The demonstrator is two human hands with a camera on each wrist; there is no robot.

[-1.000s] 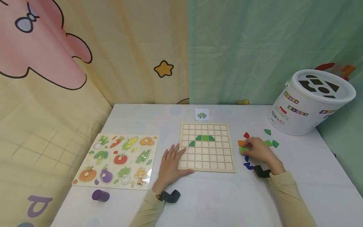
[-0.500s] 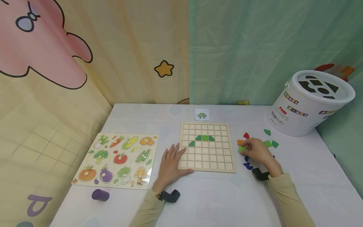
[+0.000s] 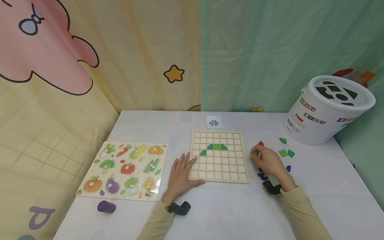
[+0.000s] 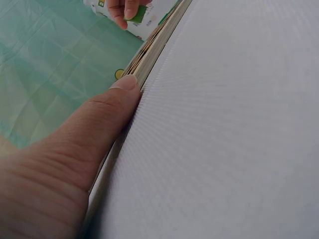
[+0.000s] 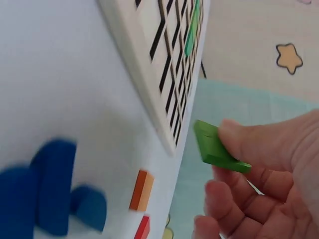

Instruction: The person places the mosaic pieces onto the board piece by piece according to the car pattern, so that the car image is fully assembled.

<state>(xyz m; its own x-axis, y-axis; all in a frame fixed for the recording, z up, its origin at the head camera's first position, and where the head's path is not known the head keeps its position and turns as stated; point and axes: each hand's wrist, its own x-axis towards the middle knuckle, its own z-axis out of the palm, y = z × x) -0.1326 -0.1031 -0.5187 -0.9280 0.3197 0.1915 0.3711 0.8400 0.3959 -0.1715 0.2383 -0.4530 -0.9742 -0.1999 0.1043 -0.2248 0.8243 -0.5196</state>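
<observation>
A light wooden grid board (image 3: 220,166) lies in the middle of the table, with a green square (image 3: 217,146) and 3 green quarter-rounds (image 3: 203,152) set in its cells. My left hand (image 3: 181,175) rests spread at its left side; in the left wrist view the thumb (image 4: 112,107) touches the board's front edge. Right of the board, my right hand (image 3: 268,161) pinches a green square block (image 5: 214,147) between thumb and fingers, raised off the table. Below it in the right wrist view lie an orange block (image 5: 142,190) and blurred blue pieces (image 5: 55,184).
Loose green pieces (image 3: 283,153) and a red piece (image 3: 261,143) lie around the right hand. A small pattern card (image 3: 214,122) sits behind the board. The white bucket (image 3: 306,120) stands back right. Left are a vegetable puzzle (image 3: 163,156) and a purple cylinder (image 3: 106,207).
My right hand has picked up the green square block from among the loose pieces and moved slightly left toward the board. The left hand has stayed in place.
</observation>
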